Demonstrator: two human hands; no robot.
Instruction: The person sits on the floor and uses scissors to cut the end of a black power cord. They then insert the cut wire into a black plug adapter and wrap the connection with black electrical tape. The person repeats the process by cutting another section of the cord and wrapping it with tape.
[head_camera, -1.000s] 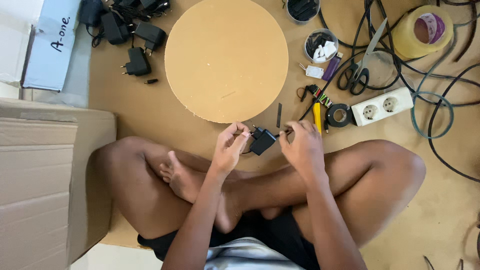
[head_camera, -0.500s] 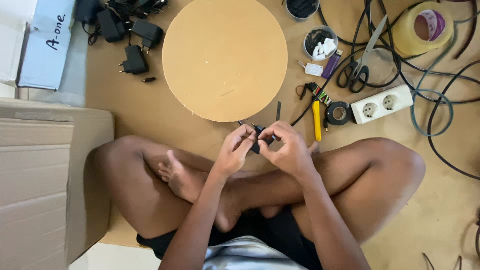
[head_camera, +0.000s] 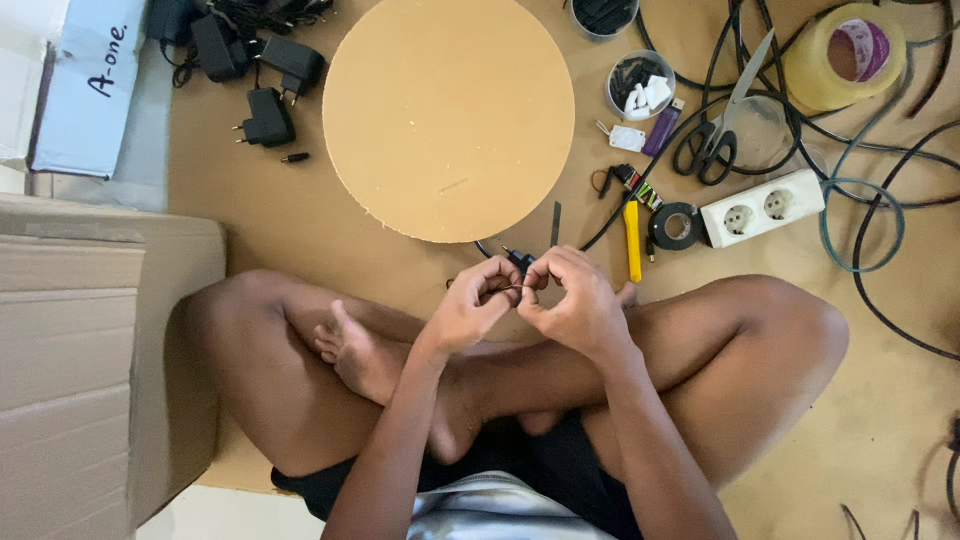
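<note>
A large round cardboard disc (head_camera: 448, 115) lies flat on the brown floor covering and is taken here as the landmark. Left of the disc and lower, a stack of plain brown cardboard boxes (head_camera: 70, 370) fills the frame's edge; above them, at the disc's upper left, a long pale blue-grey box (head_camera: 85, 85) with dark handwriting is seen standing on end in the picture. A fat roll of yellowish packing tape (head_camera: 845, 55) with a purple-and-white label inside its core sits far to the disc's right, and a white double socket strip (head_camera: 762, 208) lies right of the disc's lower edge. Black power adapters (head_camera: 262, 110) are clustered just left of the disc. Just below the disc's lower rim, the left hand (head_camera: 470, 305) and right hand (head_camera: 572, 300) are brought together, fingertips pinched shut on a small black plug with its thin wire (head_camera: 518, 262). The plug's long axis runs diagonally, its metal tip pointed up and left toward the disc's rim; the wire is drawn between the two pinches.
</note>
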